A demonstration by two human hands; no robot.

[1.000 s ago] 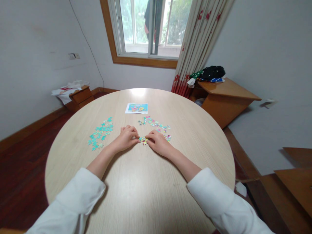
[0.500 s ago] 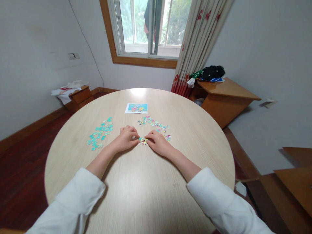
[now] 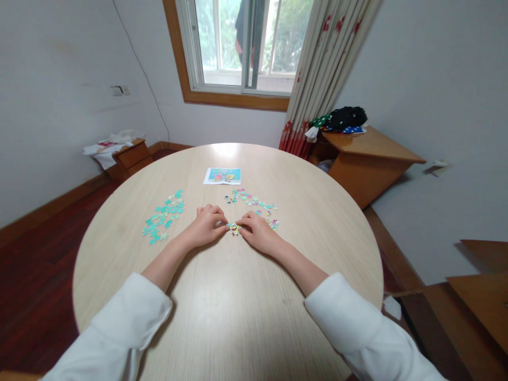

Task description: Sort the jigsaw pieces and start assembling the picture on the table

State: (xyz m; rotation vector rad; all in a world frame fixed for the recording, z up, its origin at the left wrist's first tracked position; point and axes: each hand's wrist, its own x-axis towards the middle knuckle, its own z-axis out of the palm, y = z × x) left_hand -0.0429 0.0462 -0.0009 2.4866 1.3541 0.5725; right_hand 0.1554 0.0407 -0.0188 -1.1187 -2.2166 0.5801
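Observation:
A small cluster of yellow jigsaw puzzle pieces [image 3: 234,229] lies on the round wooden table [image 3: 222,307] between my hands. My left hand [image 3: 207,226] has its thumb and fingers closed on the cluster's left edge, where a bit of turquoise shows. From the other side, my right hand [image 3: 259,232] pinches the right edge of the same pieces. My fingertips hide part of both edges, so I cannot tell exactly which piece each hand grips.
Loose turquoise pieces [image 3: 163,214] spread over the table's left side. Multicoloured pieces [image 3: 250,199] curve behind and beside my right hand. A printed cartoon picture [image 3: 225,176] lies farther back. Clothes [image 3: 345,120] rest on a wooden cabinet [image 3: 369,145] at right.
My left fingertips have edged slightly right against the yellow pieces. My right hand has barely moved.

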